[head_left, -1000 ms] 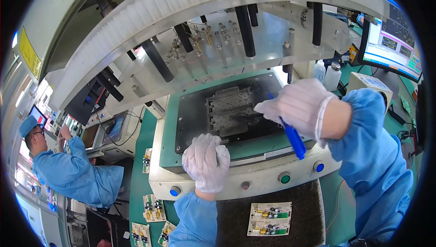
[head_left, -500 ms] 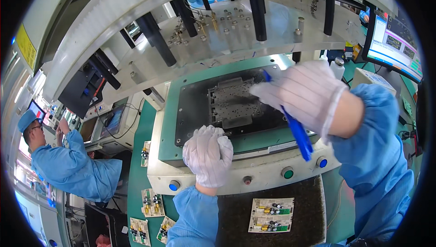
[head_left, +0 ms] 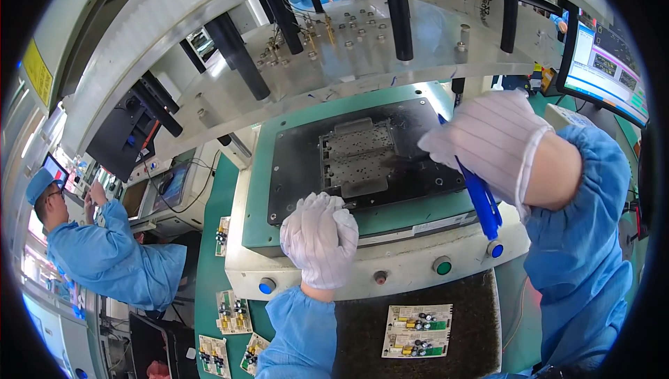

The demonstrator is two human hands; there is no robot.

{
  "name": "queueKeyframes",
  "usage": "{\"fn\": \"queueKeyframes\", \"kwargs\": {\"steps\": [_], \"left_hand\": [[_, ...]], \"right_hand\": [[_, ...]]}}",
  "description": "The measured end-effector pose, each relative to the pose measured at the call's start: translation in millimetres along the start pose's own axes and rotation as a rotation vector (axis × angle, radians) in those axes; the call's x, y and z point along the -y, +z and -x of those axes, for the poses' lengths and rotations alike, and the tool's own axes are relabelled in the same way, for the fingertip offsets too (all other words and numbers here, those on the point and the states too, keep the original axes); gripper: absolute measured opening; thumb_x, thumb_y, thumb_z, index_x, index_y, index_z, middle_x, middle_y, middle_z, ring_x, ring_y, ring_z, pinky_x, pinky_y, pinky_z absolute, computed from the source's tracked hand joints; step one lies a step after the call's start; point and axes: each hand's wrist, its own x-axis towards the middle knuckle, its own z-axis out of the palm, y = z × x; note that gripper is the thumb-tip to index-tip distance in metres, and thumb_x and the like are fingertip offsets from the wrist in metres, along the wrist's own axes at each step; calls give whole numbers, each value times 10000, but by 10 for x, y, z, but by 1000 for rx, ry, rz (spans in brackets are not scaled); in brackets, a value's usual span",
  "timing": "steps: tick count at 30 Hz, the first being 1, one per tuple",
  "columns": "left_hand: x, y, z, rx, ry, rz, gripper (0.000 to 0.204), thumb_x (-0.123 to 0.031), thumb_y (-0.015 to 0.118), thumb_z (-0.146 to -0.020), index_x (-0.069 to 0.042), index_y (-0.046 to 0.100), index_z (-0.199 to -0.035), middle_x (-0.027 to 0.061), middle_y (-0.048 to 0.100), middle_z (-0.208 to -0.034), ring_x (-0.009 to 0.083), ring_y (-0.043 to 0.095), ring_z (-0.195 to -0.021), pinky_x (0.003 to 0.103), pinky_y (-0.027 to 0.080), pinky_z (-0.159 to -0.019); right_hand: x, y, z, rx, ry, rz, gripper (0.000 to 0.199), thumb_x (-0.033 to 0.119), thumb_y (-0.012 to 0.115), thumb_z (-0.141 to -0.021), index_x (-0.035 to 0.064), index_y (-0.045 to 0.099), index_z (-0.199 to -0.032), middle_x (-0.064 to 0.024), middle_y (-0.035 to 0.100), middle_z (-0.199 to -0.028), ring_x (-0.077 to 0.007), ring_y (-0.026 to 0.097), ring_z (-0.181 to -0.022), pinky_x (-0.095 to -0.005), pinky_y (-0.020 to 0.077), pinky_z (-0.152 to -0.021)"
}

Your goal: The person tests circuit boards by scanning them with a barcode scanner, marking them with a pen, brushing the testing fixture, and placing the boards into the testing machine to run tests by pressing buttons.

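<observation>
My right hand (head_left: 488, 142), in a white striped glove, is closed around a blue-handled brush (head_left: 481, 201) over the right part of the black fixture plate (head_left: 293, 163). Dark, motion-blurred bristles seem to reach left from it across the plate. Set in the plate is a grey, hole-dotted recessed nest (head_left: 359, 156). My left hand (head_left: 319, 239), gloved too, rests curled at the plate's front left edge; the inside of its grip is hidden.
A clear upper plate (head_left: 334, 58) on black posts hangs above the fixture. Buttons (head_left: 442, 265) line the machine's front. A circuit board panel (head_left: 417, 330) lies on a dark mat; more boards (head_left: 233, 311) are left. A monitor (head_left: 606, 72) stands right, a seated co-worker (head_left: 104, 246) left.
My right hand has moved to the right with the brush, uncovering more of the nest. The left hand has stayed in place.
</observation>
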Motion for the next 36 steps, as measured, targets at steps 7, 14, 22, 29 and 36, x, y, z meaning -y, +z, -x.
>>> {"fn": "queueKeyframes", "kwargs": {"steps": [7, 14, 22, 29, 36], "left_hand": [[-5, -13, -11, 36, -7, 13, 116, -128, 620, -767, -84, 690, -848, 77, 678, -927, 272, 658, -906, 403, 502, -815], [1, 1, -3, -3, 11, -24, 107, -123, 623, -764, -79, 684, -840, 78, 676, -921, 276, 660, -899, 403, 505, -821], [-6, 2, -16, 6, 10, 10, 104, -116, 619, -768, -76, 684, -839, 75, 674, -913, 281, 661, -893, 408, 510, -806], [-8, -5, 1, -1, 5, -12, 109, -126, 613, -774, -81, 688, -839, 70, 672, -935, 276, 653, -918, 411, 499, -824], [4, 4, 12, 9, -4, 14, 118, -135, 623, -769, -79, 689, -849, 72, 669, -944, 275, 647, -932, 413, 495, -832]], "right_hand": [[82, 162, -71, 230, 67, -137, 201, 225, 576, -869, 229, 676, -1044, -58, 620, -683, -235, 631, -597, -358, 473, -483], [79, -2, -4, 183, 34, -108, 150, 259, 572, -894, 197, 684, -972, -72, 584, -604, -252, 605, -555, -363, 457, -465], [67, 207, 61, 96, 45, -189, 218, 197, 591, -846, 157, 693, -1035, -108, 590, -621, -292, 589, -542, -400, 451, -469], [163, 152, 163, -377, -115, -471, 98, 122, 586, -798, 98, 629, -883, -123, 605, -621, -310, 633, -611, -433, 481, -498], [282, 202, 136, -69, 164, -204, 200, 179, 597, -818, 121, 671, -994, -87, 629, -660, -268, 602, -544, -345, 490, -520]]}}
